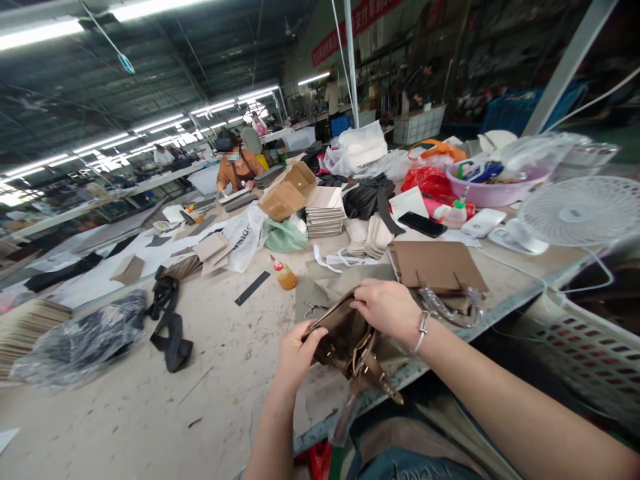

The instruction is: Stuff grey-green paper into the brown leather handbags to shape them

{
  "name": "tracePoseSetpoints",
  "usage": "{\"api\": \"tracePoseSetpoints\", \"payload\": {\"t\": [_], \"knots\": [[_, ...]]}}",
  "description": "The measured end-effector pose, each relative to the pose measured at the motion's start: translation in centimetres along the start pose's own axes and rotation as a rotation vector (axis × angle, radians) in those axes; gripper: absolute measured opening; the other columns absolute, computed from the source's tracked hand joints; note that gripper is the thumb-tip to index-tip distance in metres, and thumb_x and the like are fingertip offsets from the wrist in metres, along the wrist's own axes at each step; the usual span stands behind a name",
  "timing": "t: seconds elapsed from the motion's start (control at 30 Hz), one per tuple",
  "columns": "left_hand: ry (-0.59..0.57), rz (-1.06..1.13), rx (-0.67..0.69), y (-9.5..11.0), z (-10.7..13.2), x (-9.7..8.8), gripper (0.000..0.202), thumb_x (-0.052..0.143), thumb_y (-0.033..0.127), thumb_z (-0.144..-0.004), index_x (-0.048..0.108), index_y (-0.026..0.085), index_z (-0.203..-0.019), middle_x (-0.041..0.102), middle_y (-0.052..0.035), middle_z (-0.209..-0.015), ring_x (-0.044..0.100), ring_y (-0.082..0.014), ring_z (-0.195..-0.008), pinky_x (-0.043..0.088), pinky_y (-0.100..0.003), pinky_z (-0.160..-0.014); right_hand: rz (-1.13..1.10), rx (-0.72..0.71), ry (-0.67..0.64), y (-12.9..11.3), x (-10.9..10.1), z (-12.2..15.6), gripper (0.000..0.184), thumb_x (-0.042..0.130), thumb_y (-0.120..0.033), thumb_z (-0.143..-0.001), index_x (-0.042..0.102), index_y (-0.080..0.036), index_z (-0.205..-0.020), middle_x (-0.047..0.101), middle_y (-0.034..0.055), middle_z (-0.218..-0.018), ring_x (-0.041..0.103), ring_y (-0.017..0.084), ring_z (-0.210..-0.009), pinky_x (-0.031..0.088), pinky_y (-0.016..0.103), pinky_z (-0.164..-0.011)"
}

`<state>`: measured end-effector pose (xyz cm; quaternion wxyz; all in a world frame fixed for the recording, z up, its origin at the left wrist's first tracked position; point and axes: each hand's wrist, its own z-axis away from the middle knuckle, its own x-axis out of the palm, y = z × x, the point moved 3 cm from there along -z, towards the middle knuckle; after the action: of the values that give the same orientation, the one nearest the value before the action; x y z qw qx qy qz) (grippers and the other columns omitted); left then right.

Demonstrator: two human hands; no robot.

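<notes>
I see, left to right, the left hand (295, 350) pinching the rim of the brown bag (343, 330), which gapes between both hands at the tabletop's (150, 413) near edge. The right hand (387, 307) grips the same rim.

- inside of the brown leather-look handbag (343, 330) is murky, can't tell what's down there
- left hand's (296, 350) fingers are mostly tucked out of sight behind its rim
- round white plastic fan (575, 212) gets chopped by the right edge
- same deal with the stack of flat beige pieces (35, 327), left edge
- long red banner (350, 32): lettering's too blurry to read
- person in white (163, 156) way back = tiny smudge lol
</notes>
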<state>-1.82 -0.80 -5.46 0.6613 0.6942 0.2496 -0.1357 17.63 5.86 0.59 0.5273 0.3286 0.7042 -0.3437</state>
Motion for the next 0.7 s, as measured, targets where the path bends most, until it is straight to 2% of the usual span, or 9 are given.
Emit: {"api": "tracePoseSetpoints", "payload": {"t": [0.27,0.43,0.7], "knots": [[0.025,0.039,0.014,-0.1,-0.2,-0.07,0.029,0.058,0.038,-0.082,0.073,0.016,-0.091,0.072,-0.002,-0.081,0.065,-0.0183,-0.077,0.049,-0.025,-0.07,-0.034,0.013,0.004,0.33,0.04,0.27,0.03,0.049,-0.038,-0.09,0.066,-0.02,-0.074,0.065,0.0035,-0.083,0.06,0.015,-0.077,0.038,0.024,-0.061],[0.059,-0.001,0.032,0.09,-0.16,-0.03,0.029,0.057,0.039,-0.082,0.073,0.016,-0.09,0.072,-0.002,-0.083,0.064,-0.0187,-0.078,0.048,-0.025,-0.07,-0.054,0.043,0.013,0.42,-0.03,0.05,0.029,0.051,-0.04,-0.089,0.067,-0.02,-0.076,0.066,0.0036,-0.084,0.06,0.016,-0.081,0.039,0.024,-0.062],[0.077,-0.1,0.054,0.23,0.01,0.08,0.031,0.055,0.042,-0.084,0.072,0.017,-0.085,0.069,-0.0002,-0.076,0.061,-0.0171,-0.074,0.045,-0.023,-0.065,-0.066,0.077,0.01,0.5,-0.12,-0.22,0.03,0.051,-0.041,-0.088,0.068,-0.02,-0.075,0.066,0.0036,-0.084,0.06,0.016,-0.078,0.04,0.025,-0.061]]}}
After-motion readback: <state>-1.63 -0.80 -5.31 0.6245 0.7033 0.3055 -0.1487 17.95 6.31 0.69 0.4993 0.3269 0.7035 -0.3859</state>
